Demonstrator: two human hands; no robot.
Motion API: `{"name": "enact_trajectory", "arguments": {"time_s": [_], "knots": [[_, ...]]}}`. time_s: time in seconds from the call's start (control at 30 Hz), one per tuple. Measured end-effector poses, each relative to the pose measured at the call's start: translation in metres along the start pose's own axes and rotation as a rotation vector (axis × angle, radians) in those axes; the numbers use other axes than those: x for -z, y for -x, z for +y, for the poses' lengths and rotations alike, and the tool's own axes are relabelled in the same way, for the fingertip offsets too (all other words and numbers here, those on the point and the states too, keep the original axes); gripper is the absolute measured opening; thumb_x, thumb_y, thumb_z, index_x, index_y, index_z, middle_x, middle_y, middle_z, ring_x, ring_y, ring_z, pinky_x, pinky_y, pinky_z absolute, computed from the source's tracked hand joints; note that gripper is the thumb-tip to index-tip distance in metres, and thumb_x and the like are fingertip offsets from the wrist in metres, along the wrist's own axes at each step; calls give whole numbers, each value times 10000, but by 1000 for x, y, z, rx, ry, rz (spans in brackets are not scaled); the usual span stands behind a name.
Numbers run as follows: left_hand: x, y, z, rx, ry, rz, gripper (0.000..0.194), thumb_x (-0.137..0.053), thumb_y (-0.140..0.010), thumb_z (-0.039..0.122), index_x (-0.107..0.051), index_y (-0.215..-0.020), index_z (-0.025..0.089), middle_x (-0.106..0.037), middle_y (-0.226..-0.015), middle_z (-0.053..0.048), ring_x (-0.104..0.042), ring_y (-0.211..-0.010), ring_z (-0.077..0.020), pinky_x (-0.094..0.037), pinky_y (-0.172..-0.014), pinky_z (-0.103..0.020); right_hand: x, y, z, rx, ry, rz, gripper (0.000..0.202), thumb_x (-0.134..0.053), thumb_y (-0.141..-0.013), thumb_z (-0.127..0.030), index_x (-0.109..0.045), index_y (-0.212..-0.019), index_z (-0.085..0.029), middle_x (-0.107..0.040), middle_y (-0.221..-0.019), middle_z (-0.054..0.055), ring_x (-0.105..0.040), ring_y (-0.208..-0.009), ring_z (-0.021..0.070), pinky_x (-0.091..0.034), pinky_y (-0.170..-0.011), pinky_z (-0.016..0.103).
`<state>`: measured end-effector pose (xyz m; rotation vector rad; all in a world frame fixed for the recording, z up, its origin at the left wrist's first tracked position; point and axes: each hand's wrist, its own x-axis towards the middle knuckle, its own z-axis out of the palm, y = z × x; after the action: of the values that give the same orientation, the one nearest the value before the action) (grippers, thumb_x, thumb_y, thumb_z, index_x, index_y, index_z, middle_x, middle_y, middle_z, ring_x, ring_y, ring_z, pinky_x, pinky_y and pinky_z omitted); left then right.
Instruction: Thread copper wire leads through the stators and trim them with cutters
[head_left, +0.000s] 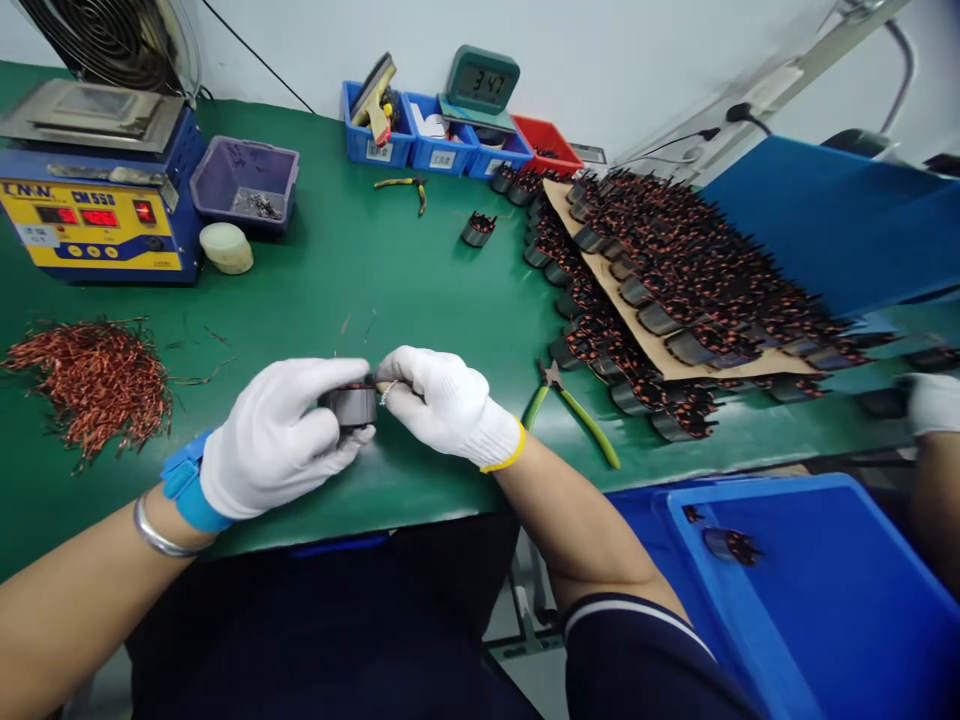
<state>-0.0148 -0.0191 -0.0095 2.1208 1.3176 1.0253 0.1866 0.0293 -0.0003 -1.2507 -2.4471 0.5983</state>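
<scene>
My left hand (281,435), in a white glove, is wrapped round a dark grey cylindrical coil core (353,406) just above the green table. Pinched closed at the core's right end is my right hand (442,405), also gloved; what lies between its fingertips is too small to make out. Left of my hands lies a pile of copper wire pieces (94,385). Green-handled cutters (574,408) rest to the right of my right hand. A single core (478,229) stands further back on the table.
Stacked cores (675,260) with a cardboard sheet fill the right. A blue and yellow machine (97,220), purple bin (247,180) and small pliers (409,185) are behind. A blue tray (810,590) is lower right; another person's gloved hand (936,403) shows at the right edge.
</scene>
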Motion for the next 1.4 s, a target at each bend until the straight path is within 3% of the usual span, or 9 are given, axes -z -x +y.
{"name": "enact_trajectory", "arguments": {"time_s": [0.07, 0.13, 0.23, 0.33, 0.57, 0.7, 0.9, 1.13, 1.4], "knots": [[-1, -1, -6, -95, -188, 147, 289, -770, -650, 381, -547, -690, 200, -568, -1234, -105, -622, -957, -244, -493, -893, -437, -4, 0, -1, -25, 112, 33, 242, -463, -853, -304, -646, -983, -215, -694, -934, 43, -618, -799, 198, -380, -630, 285], [-1, -5, -10, -28, -275, 185, 521, -810, -568, 457, -578, -950, 189, -516, -1286, -145, -596, -1054, -287, -490, -914, -435, -8, -1, -2, -47, 221, 18, 258, -455, -858, -329, -648, -986, -215, -698, -939, 58, -624, -781, 219, -361, -597, 297], [-3, -11, -12, 269, -196, -63, 817, -746, -581, 586, -476, -1225, 163, -602, -1156, -125, -604, -1051, -302, -494, -899, -442, -10, -1, -6, -28, 267, -72, 259, -458, -857, -341, -650, -975, -212, -697, -906, 61, -626, -750, 218, -352, -573, 295], [-7, -14, -11, 330, -147, -226, 850, -678, -650, 604, -410, -1323, 160, -655, -994, -73, -642, -911, -265, -507, -824, -403, -5, 2, -9, -11, 134, -100, 178, -521, -816, -305, -653, -904, -223, -690, -849, 23, -623, -748, 188, -387, -590, 277], [-14, -13, -12, 182, -562, -154, 957, -684, -645, 522, -312, -1415, 94, -649, -980, -151, -615, -912, -347, -460, -787, -431, -2, 1, 0, -101, -399, 448, 424, -674, -726, -379, -578, -1092, -188, -652, -1013, 74, -627, -830, 182, -524, -787, 343], [-16, -12, -10, 206, -581, -158, 957, -637, -693, 539, -255, -1438, 74, -649, -980, -167, -628, -898, -361, -463, -746, -420, -14, -7, 0, -49, -556, 220, 824, -754, -651, -365, -388, -1370, -198, -637, -1051, 62, -617, -920, 199, -519, -868, 375], [-18, -11, -13, 186, -460, -206, 999, -643, -714, 433, -103, -1489, 106, -644, -1090, -156, -649, -919, -328, -480, -763, -393, -23, -20, 0, -67, -992, 122, 525, -552, -805, -274, -432, -1310, -190, -590, -739, -18, -579, -697, 140, -540, -748, 340], [-19, -8, -21, 47, -334, -271, 1005, -606, -729, 329, -1, -1506, 126, -622, -1113, -142, -619, -977, -297, -472, -846, -400, -19, -30, 13, -298, -1420, 163, 604, -539, -743, -160, -384, -1326, -129, -527, -648, -76, -546, -580, 88, -562, -726, 332], [-9, -13, -27, 128, -292, -238, 1055, -645, -680, 341, -30, -1515, 147, -630, -1090, -92, -621, -942, -256, -479, -838, -367, -9, -30, 25, -575, -925, -95, 638, -532, -738, -132, -417, -1365, -108, -583, -618, -36, -442, -433, 73, -535, -534, 270]]}}
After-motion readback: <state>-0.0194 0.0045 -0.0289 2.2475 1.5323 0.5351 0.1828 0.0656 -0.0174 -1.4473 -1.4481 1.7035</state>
